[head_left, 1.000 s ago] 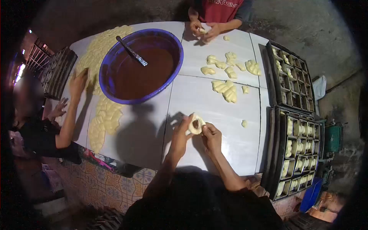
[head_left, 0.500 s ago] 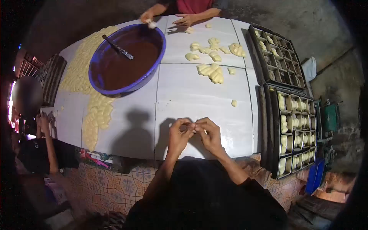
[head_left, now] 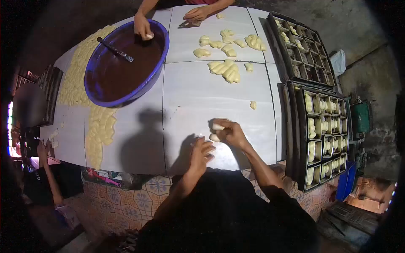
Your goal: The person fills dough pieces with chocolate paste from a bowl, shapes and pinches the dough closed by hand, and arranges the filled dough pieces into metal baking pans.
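Note:
My right hand [head_left: 231,133] is closed around a small pale piece of dough [head_left: 217,126], above the white table near its front edge. Just below those fingers a second dough piece [head_left: 214,137] shows; I cannot tell whether it is gripped or resting on the table. My left hand [head_left: 201,153] is beside it, fingers bent and apart, holding nothing I can see. Farther up the table lie a cluster of joined dough pieces [head_left: 225,71] and a single small dough lump [head_left: 253,105].
A blue basin [head_left: 166,44] of brown filling with a dark-handled utensil [head_left: 114,49] stands left, beside many dough pieces [head_left: 101,126]. Divided metal trays [head_left: 322,141] line the right edge, several compartments holding dough. Across the table another person's hand [head_left: 143,28] reaches over the basin.
My hands have separated from their pinch together; the right moved up with dough, the left slightly down. The other person's hand moved left over the basin. The whole view shifted slightly.

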